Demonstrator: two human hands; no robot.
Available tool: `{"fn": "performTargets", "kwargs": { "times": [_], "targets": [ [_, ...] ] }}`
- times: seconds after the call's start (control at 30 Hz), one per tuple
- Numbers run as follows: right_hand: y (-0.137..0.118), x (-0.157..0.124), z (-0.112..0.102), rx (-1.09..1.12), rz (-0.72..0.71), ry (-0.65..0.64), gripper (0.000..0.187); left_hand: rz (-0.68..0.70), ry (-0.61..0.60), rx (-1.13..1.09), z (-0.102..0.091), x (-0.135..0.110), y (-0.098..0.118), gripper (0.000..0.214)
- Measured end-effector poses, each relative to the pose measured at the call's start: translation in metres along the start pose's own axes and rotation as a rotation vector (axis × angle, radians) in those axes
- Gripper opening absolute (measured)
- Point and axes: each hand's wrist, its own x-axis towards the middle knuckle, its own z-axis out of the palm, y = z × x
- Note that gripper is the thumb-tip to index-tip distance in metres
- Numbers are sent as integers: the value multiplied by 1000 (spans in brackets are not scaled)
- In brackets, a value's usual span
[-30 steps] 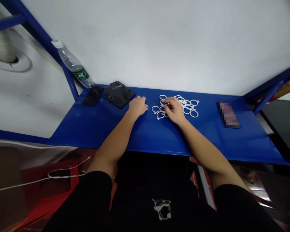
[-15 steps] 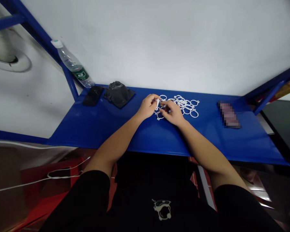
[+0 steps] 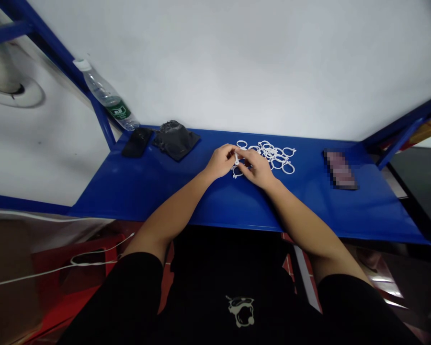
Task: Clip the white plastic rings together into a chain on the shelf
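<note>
Left hand (image 3: 221,161) pinches a white ring (image 3: 236,157) over the middle of the blue worktop (image 3: 215,203); right hand (image 3: 257,167), fingers curled, meets it, its grip indeterminable. Loose rings (image 3: 288,167) lie beside and right; dark pouch (image 3: 177,140), far left.

The 1 head-worn camera looks forward and steeply down from above the wearer's black shirt (image 3: 215,273), at close range, placing the left hand (image 3: 221,161) and right hand (image 3: 256,167) near mid-frame, the blue worktop (image 3: 215,206) across the centre, and the white wall (image 3: 219,62) beyond in the upper part.
</note>
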Motion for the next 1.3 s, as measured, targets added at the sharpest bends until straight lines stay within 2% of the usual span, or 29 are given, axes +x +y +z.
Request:
{"fn": "performTargets", "kwargs": {
  "times": [0.1, 0.2, 0.33, 0.43, 0.5, 0.67, 0.83, 1.0, 1.17, 1.3],
  "targets": [
    [-4, 1, -2, -3, -22, -10, 34, 2, -25, 9, 0, 0, 0, 22],
    [-7, 3, -4, -2, 12, 58, 30, 12, 22, 28, -1, 0, -2, 26],
    [-5, 2, -7, 13, 154, 165, 25, 88, 111, 75, -2, 0, -4, 52],
    [0, 2, -6, 35, 219, 151, 23, 134, 109, 121, -2, 0, -5, 68],
    [3, 1, -4, 45, 194, 128, 23, 153, 100, 151, -2, 0, -5, 71],
    [6, 1, -1, 32, 124, 125, 29, 169, 115, 193, -3, 0, -2, 66],
    [6, 2, -4, 34, 109, 145, 27, 149, 139, 213, -4, -1, 2, 63],
    [7, 2, -4, 32, 125, 135, 28, 196, 209, 254, -3, -3, 1, 60],
    [7, 2, -3, 38, 97, 154, 27, 243, 230, 277, -2, -3, -1, 57],
    [6, 3, -4, 52, 80, 146, 29, 220, 244, 286, -2, -3, 2, 49]
  ]
}}
